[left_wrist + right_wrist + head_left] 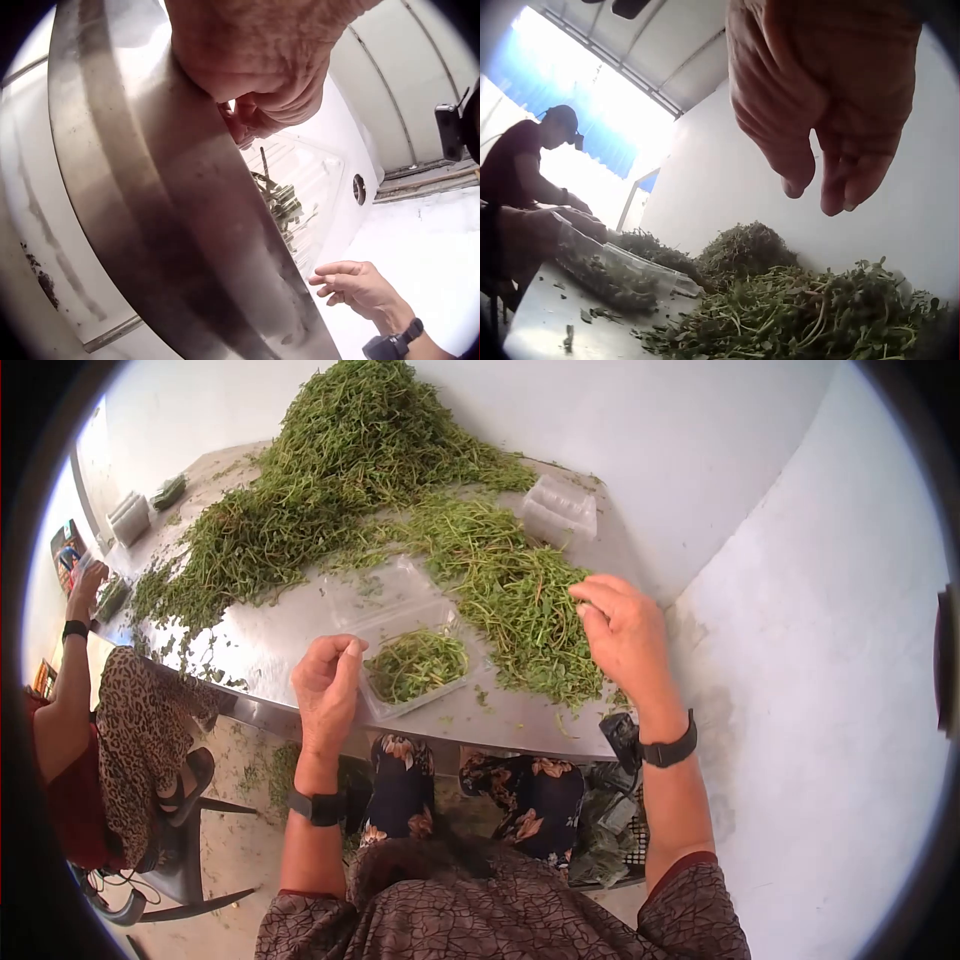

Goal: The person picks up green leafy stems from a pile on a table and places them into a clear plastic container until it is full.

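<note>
An open clear plastic box [418, 705] with leafy green stems [425, 663] inside lies near the table's front edge, its lid folded back. At the box's left side my left hand [328, 690] has its fingers curled and thumb bent against its edge; the left wrist view shows this hand [262, 75] from close by, its fingertips partly hidden. My right hand [628, 640] hangs over the right side of a loose pile of stems [530, 610]. In the right wrist view that hand [825, 112] has relaxed, slightly bent fingers with nothing visible between them.
A tall heap of greens [350, 450] covers the back of the metal table [265, 650]. Stacked clear boxes [560, 512] stand at the back right, more [130, 518] at far left. Another person's arm [72, 680] is at left. A wall [800, 660] rises on the right.
</note>
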### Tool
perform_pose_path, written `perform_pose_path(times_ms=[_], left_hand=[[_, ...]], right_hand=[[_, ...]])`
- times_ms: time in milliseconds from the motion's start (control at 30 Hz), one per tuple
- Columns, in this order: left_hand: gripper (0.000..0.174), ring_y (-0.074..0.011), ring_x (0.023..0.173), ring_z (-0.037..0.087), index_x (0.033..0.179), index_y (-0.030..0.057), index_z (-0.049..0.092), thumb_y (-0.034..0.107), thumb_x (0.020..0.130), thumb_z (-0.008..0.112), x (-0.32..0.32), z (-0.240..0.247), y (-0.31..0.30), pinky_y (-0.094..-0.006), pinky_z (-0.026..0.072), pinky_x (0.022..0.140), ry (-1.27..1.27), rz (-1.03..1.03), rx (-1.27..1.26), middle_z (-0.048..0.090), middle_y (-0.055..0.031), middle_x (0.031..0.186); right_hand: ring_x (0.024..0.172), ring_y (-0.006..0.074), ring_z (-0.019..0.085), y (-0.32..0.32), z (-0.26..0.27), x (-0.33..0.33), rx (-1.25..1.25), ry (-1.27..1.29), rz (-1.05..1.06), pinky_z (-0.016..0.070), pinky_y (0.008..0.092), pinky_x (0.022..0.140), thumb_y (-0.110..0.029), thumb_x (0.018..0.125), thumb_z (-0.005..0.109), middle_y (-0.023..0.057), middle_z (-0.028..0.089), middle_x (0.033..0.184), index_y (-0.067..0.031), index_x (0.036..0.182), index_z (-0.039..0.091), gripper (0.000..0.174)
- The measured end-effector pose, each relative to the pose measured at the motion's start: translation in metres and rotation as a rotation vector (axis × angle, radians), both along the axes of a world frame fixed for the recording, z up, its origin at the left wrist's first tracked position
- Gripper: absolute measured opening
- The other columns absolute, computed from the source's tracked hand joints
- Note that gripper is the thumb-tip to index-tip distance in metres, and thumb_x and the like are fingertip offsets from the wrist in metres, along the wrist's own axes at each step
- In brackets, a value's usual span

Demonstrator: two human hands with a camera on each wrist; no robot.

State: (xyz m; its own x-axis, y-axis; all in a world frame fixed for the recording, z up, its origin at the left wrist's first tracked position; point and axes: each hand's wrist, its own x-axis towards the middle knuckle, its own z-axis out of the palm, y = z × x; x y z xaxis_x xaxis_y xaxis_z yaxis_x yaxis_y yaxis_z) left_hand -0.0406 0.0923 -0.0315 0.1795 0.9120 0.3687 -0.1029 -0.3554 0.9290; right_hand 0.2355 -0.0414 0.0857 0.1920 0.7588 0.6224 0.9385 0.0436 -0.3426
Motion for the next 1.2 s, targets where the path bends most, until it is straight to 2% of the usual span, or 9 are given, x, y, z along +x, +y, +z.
perform_pose_path(times_ms=[100,167,333,400,467,567,700,933,1200], left_hand=[[0.010,-0.0041,0.070,0.048,0.093,-0.0002,0.066,0.008,0.095,0.061,0.002,0.000,-0.001,-0.0203,0.0400,0.062,0.006,0.010,0.026,0.060,0.0021,0.080],[0.016,-0.0007,0.061,0.039,0.094,0.0009,0.066,0.014,0.099,0.059,0.004,-0.002,0.000,-0.0195,0.0308,0.054,-0.004,0.021,0.088,0.051,0.0076,0.070],[0.016,-0.0017,0.063,0.041,0.091,0.0005,0.065,0.013,0.098,0.059,0.006,-0.004,0.000,-0.0199,0.0332,0.055,0.076,0.094,0.181,0.054,0.0056,0.073],[0.016,-0.0023,0.063,0.042,0.089,0.0003,0.065,0.012,0.097,0.059,0.006,-0.001,-0.001,-0.0204,0.0343,0.056,0.119,0.114,0.200,0.055,0.0047,0.073],[0.007,-0.0152,0.067,0.056,0.086,-0.0001,0.067,0.006,0.088,0.064,0.006,0.000,-0.001,-0.0276,0.0451,0.064,0.115,0.135,0.183,0.062,-0.0073,0.077],[0.006,-0.0164,0.066,0.055,0.086,0.0001,0.066,0.006,0.088,0.064,0.007,-0.001,0.000,-0.0286,0.0443,0.063,0.120,0.142,0.198,0.061,-0.0073,0.076],[0.014,-0.0072,0.069,0.049,0.087,-0.0017,0.064,0.009,0.095,0.059,0.006,0.002,-0.002,-0.0238,0.0402,0.062,0.165,0.144,0.260,0.060,-0.0011,0.080],[0.012,-0.0102,0.069,0.051,0.087,-0.0021,0.064,0.007,0.093,0.060,0.007,0.009,-0.006,-0.0260,0.0421,0.063,0.167,0.137,0.246,0.061,-0.0041,0.080],[0.012,-0.0101,0.069,0.051,0.087,-0.0019,0.064,0.007,0.094,0.059,0.008,0.009,-0.007,-0.0262,0.0418,0.063,0.168,0.132,0.246,0.061,-0.0039,0.080]], right_hand=[[0.082,0.0339,0.067,0.016,0.002,0.001,-0.063,-0.054,0.010,0.0541,0.0403,0.075,-0.001,0.081,0.062,0.0148,0.069,0.101,-0.0033,0.097,0.072,0.019],[0.084,0.0346,0.067,0.028,-0.006,0.007,-0.061,-0.127,0.021,0.0543,0.0410,0.076,0.000,0.081,0.061,0.0157,0.069,0.102,-0.0038,0.098,0.072,0.020],[0.091,0.0354,0.065,0.053,-0.019,0.018,-0.034,-0.350,0.059,0.0547,0.0430,0.076,0.003,0.080,0.059,0.0173,0.068,0.102,-0.0049,0.095,0.073,0.022],[0.091,0.0334,0.064,0.060,-0.024,0.022,-0.067,-0.416,0.036,0.0543,0.0437,0.073,0.004,0.079,0.059,0.0139,0.067,0.093,-0.0053,0.090,0.073,0.020],[0.088,0.0324,0.064,0.065,-0.028,0.026,-0.103,-0.432,0.025,0.0539,0.0438,0.072,0.003,0.078,0.059,0.0123,0.065,0.088,-0.0052,0.087,0.072,0.018],[0.085,0.0310,0.063,0.069,-0.035,0.032,-0.116,-0.452,0.023,0.0533,0.0439,0.070,0.002,0.078,0.060,0.0100,0.062,0.081,-0.0053,0.083,0.071,0.014],[0.085,0.0297,0.063,0.068,-0.033,0.033,-0.112,-0.483,0.009,0.0529,0.0433,0.069,-0.001,0.078,0.061,0.0091,0.061,0.079,-0.0058,0.077,0.069,0.009],[0.083,0.0299,0.064,0.054,-0.031,0.040,-0.087,-0.427,0.001,0.0527,0.0429,0.068,-0.005,0.079,0.062,0.0084,0.063,0.079,-0.0050,0.075,0.068,0.007],[0.078,0.0339,0.063,0.034,-0.023,0.041,-0.012,-0.193,-0.107,0.0517,0.0429,0.070,-0.008,0.081,0.061,0.0105,0.066,0.086,-0.0038,0.078,0.067,0.008]])
